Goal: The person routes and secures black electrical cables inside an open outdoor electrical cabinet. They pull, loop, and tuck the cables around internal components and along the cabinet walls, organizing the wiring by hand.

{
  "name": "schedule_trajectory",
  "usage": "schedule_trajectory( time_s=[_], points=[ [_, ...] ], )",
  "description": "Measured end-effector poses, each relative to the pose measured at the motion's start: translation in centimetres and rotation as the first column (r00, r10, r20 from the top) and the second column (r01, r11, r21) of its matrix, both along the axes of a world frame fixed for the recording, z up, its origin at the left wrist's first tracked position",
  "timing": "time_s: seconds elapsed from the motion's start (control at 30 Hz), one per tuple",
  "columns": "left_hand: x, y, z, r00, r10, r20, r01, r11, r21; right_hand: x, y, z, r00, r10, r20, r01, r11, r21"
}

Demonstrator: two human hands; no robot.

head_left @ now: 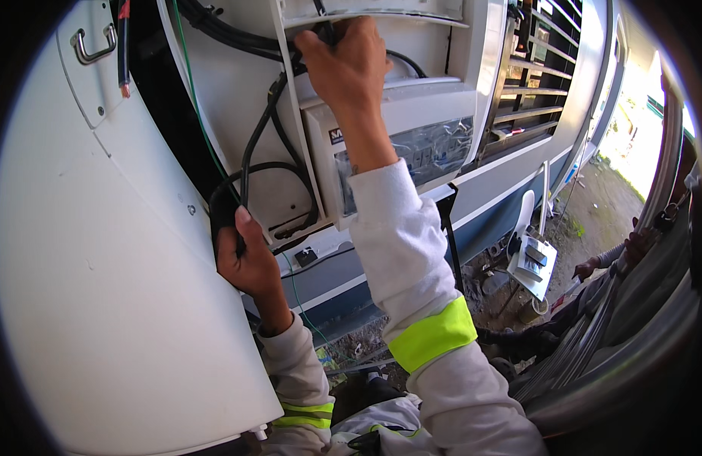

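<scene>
Right grip (352, 68) is wrapped around a black cable (327, 33) near the top of the white enclosure (229, 91). Left grip (248, 254) pinches the lower bend of a black cable loop (247, 163), presumably to control slack. The loop hangs left of the distribution board (433, 102). The white cabinet (131, 266) tightly bounds the left grip; freer room lies below the enclosure's lower edge.

The cables (229, 32) are looking like smooth, dark plastic; the handle (99, 56) is gleaming like polished metal; the panel (123, 289) is looking smooth; the window (431, 152) is shining like clear plastic; the sleeve (408, 251) is showing matt cloth.
</scene>
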State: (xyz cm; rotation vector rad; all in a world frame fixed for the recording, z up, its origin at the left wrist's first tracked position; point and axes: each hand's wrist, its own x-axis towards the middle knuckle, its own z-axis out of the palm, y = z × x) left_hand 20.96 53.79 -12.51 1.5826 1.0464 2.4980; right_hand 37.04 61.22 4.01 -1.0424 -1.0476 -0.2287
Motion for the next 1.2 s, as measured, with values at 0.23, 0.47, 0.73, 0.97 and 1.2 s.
schedule_trajectory(
  time_s=[0.23,0.47,0.73,0.97,1.2],
  points=[
    [0.8,0.9,-0.9,0.997,0.03,-0.066,-0.033,0.998,-0.046,0.2,-1.0,-0.2,0.947,0.3,-0.114,-0.286,0.95,0.128],
    [1.4,1.3,-2.0,0.994,0.015,-0.106,-0.023,0.997,-0.069,-0.5,-1.4,-0.7,0.957,0.26,-0.124,-0.246,0.962,0.117],
    [0.6,0.5,-0.1,0.995,-0.009,-0.102,-0.003,0.992,-0.125,-0.8,0.0,0.2,0.95,0.252,-0.186,-0.235,0.966,0.109],
    [0.8,0.4,0.9,0.992,0.027,-0.119,-0.048,0.983,-0.178,-1.3,0.0,0.8,0.92,0.288,-0.267,-0.268,0.957,0.11],
    [1.3,0.4,3.0,0.98,0.108,-0.167,-0.142,0.969,-0.203,-1.1,-1.1,0.0,0.881,0.358,-0.31,-0.33,0.933,0.142]
  ],
)
